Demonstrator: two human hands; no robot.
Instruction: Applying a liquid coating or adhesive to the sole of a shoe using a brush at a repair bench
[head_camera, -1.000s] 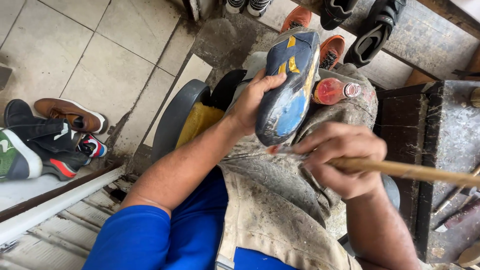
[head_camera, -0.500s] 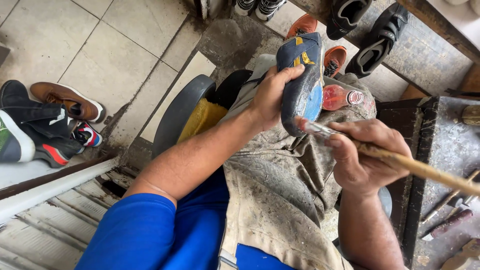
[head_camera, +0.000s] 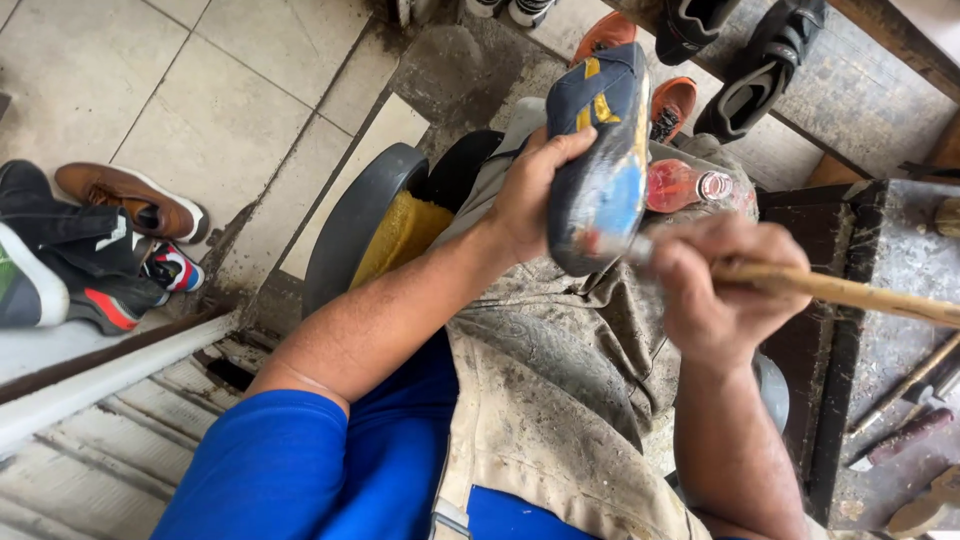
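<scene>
We see the left hand (head_camera: 535, 195) closed around a blue and yellow shoe (head_camera: 603, 150), its fingers wrapped over the shoe's edge so the sole faces up toward us. The shoe sits just above centre of the view, over the lap, with its toe pointing to 12 o'clock.

The right hand (head_camera: 725, 290) grips a wooden-handled brush (head_camera: 830, 290), fingers curled tight around the handle. The handle runs off toward 3 o'clock, and the brush tip touches the sole near the heel, at the shoe's 6 o'clock end. The sole there looks wet and glossy.

Under both hands lies a stained grey apron (head_camera: 560, 400) over blue clothing. A small reddish bottle (head_camera: 685, 185) lies on the lap just beside the shoe, at its 3 o'clock.

At 9 o'clock of the view, brown and dark shoes (head_camera: 100, 240) lie on the tiled floor (head_camera: 180, 80). More shoes (head_camera: 720, 60) rest at 12 to 1 o'clock. At 4 o'clock, a dark bench (head_camera: 900, 260) carries a few tools (head_camera: 905, 420).
</scene>
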